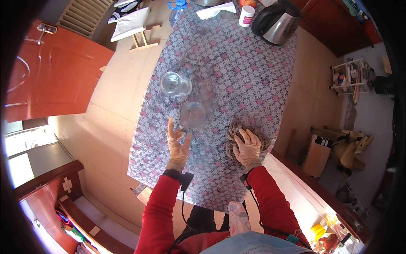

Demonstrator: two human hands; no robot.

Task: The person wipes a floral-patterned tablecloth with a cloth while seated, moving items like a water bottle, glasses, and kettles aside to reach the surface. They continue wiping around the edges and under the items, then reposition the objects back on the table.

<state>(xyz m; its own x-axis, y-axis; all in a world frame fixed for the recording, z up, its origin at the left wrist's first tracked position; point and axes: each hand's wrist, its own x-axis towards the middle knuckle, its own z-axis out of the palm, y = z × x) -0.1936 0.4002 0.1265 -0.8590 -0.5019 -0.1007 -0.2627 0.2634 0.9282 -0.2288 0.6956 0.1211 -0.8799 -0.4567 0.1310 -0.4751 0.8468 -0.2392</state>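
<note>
My left hand (178,146), in a pale glove, is over the near left part of the table with its thumb and fingers spread. Just beyond its fingertips is a clear round vessel or lid (193,114), whose narrow end comes close to the fingers; whether they touch is hard to see. Farther off, a clear glass jar (175,84) stands with its round mouth towards me. My right hand (248,147), gloved too, presses on a crumpled brown cloth (234,133), fingers bent over it. Both rest on a flowered tablecloth (219,177).
At the far end stand a steel kettle (279,27), a white bottle (246,16) with a red label, and a folded white paper or cloth (216,10). A blue-capped water jug (177,14) and a stool (131,25) are beyond the left edge. Cables run from both wrists.
</note>
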